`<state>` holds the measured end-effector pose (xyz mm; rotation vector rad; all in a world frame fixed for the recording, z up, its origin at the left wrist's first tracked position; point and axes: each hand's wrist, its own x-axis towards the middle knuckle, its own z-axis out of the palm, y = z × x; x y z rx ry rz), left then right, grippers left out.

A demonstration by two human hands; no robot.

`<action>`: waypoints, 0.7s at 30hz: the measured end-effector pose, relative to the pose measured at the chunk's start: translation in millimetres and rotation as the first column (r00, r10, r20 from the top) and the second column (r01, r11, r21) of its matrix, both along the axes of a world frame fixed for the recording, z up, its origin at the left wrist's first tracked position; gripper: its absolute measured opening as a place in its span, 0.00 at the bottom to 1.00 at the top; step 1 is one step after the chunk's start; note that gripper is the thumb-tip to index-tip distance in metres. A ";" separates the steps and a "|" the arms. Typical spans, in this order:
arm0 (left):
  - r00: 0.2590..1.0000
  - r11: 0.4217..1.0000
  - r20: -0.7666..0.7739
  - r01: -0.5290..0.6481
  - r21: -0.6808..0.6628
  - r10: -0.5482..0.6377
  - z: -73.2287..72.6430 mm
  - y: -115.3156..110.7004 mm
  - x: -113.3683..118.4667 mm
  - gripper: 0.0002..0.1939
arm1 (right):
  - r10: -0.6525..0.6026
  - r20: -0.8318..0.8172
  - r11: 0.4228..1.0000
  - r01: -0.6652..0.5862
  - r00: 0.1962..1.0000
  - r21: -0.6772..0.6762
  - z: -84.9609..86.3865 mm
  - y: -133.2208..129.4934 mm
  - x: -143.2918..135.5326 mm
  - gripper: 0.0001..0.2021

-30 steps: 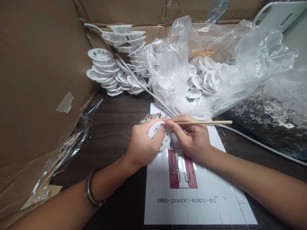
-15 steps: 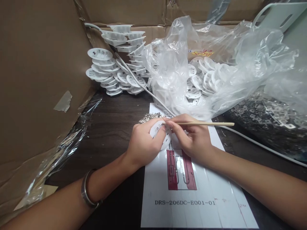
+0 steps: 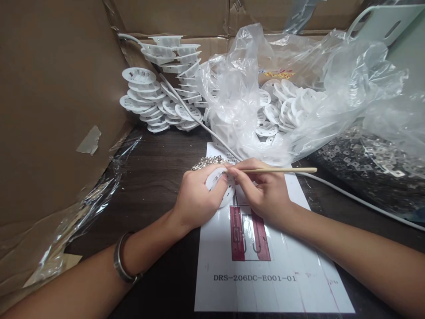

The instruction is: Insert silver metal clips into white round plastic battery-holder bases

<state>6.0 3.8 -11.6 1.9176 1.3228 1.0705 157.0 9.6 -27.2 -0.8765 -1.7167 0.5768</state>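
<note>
My left hand (image 3: 198, 195) is closed on a round white plastic disc (image 3: 214, 178) with small slots, tilted up, its thumb pressed on the face. Between the thumb and fingers of my right hand (image 3: 265, 184) is a thin wooden stick (image 3: 282, 170), lying almost level. The stick's left end meets the disc near my left thumb; my fingertips hide the exact contact. Just behind my left hand lies a small heap of shiny metal pieces (image 3: 209, 162). Under both hands is a white printed sheet (image 3: 245, 292) with a red-marked diagram.
Stacks of white discs (image 3: 146, 95) stand at the back left. A clear plastic bag (image 3: 239, 97) with more discs fills the back middle. Many metal pieces (image 3: 358, 155) lie in a bag at right. A white cable (image 3: 348, 192) crosses the table. Cardboard walls (image 3: 53, 97) enclose the left and back.
The stick and my right hand have shifted slightly left. My left hand and the disc also sit a little further left in the picture. Both grips look the same.
</note>
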 end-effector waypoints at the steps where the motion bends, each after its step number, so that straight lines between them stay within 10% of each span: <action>1: 1.000 1.000 0.000 -0.009 -0.002 0.009 0.2 -0.2 -0.2 0.12 | 0.005 0.010 1.000 -0.005 1.000 0.008 1.1 -0.4 0.2 0.06; 21: 0.998 0.998 0.061 -0.006 -0.059 0.009 0.3 0.7 -3.6 0.11 | 0.035 0.024 0.999 -0.035 0.999 -0.007 0.7 -1.1 2.4 0.05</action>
